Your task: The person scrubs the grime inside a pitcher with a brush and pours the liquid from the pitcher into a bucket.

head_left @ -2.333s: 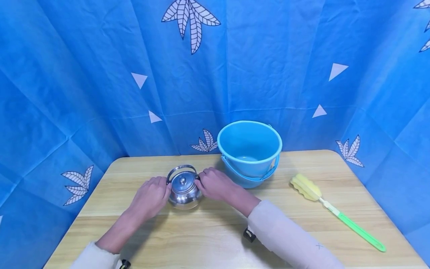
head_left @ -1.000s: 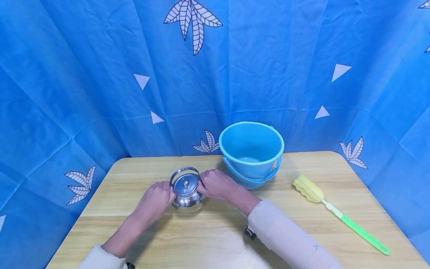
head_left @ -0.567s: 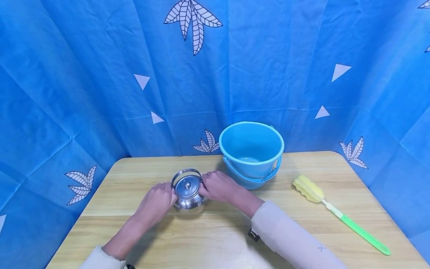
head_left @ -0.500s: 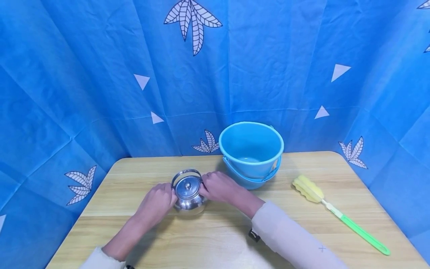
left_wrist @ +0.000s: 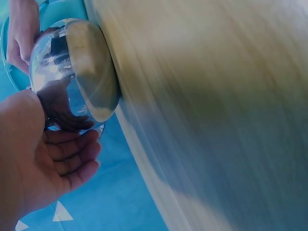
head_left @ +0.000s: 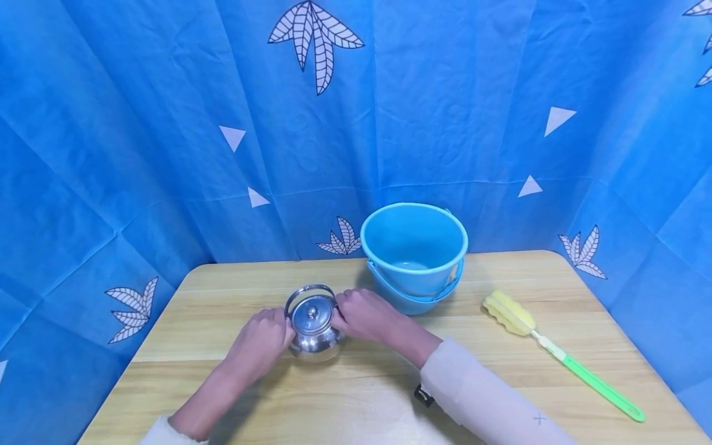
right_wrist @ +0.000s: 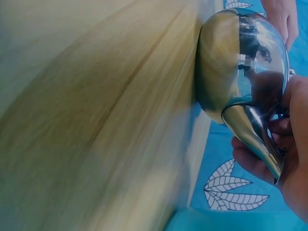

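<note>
A small shiny steel kettle, with a knobbed lid and a raised hoop handle, stands upright at the left centre of the table. My left hand pinches its left side by the handle's base. On the opposite side, my right hand grips it by the other handle base. The right wrist view shows the spout running down along my right hand, some fingers behind it. In the left wrist view my left hand has its fingers curled behind the kettle.
A light blue bucket with its handle hanging down stands just behind my right hand. To the right lies a yellow sponge brush with a green handle. Blue patterned cloth surrounds the wooden table.
The kettle has shifted slightly rightward and nearer to me, with both hands keeping their grip. Bucket and brush stay put; the head view has moved a little.
</note>
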A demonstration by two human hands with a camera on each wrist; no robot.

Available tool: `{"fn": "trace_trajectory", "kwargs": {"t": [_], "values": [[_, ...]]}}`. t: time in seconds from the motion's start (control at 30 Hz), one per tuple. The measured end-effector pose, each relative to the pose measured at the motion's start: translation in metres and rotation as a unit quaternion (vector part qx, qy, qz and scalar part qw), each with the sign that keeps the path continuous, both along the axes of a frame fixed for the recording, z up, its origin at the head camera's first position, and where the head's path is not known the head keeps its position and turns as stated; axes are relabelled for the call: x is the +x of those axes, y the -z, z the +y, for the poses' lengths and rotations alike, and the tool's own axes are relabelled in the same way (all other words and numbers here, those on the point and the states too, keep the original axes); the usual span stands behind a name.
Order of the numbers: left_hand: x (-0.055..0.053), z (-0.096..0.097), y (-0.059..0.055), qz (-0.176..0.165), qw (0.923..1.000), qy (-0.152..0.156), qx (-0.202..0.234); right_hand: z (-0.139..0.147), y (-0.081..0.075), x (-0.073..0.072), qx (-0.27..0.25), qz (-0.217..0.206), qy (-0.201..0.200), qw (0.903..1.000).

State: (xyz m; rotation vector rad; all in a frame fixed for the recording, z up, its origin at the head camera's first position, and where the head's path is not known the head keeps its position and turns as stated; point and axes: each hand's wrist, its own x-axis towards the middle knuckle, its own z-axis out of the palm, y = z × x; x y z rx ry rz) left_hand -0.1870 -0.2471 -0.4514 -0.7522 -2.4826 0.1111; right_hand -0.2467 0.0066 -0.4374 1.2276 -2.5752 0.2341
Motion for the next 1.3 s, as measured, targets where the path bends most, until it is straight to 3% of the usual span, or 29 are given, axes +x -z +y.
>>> {"fn": "trace_trajectory", "kwargs": {"t": [0.27, 0.5, 0.8, 1.03, 1.3], "values": [[0.004, 0.002, -0.001, 0.015, 0.9996, 0.008, -0.023, 0.003, 0.000, 0.005, 0.005, -0.013, 0.004, 0.9999], [0.008, 0.006, -0.002, -0.005, 0.9998, 0.000, -0.017, 0.006, 0.000, 0.010, -0.004, -0.010, 0.003, 0.9999], [0.014, 0.013, -0.003, -0.006, 0.9989, 0.008, -0.045, 0.014, 0.002, 0.018, -0.005, 0.007, 0.005, 0.9999], [0.015, 0.018, -0.001, -0.026, 0.9996, -0.009, 0.000, 0.020, 0.002, 0.022, -0.012, 0.020, 0.003, 0.9997], [0.020, 0.027, -0.002, -0.015, 0.9998, 0.004, -0.014, 0.031, 0.004, 0.026, -0.012, 0.034, 0.002, 0.9993]]}}
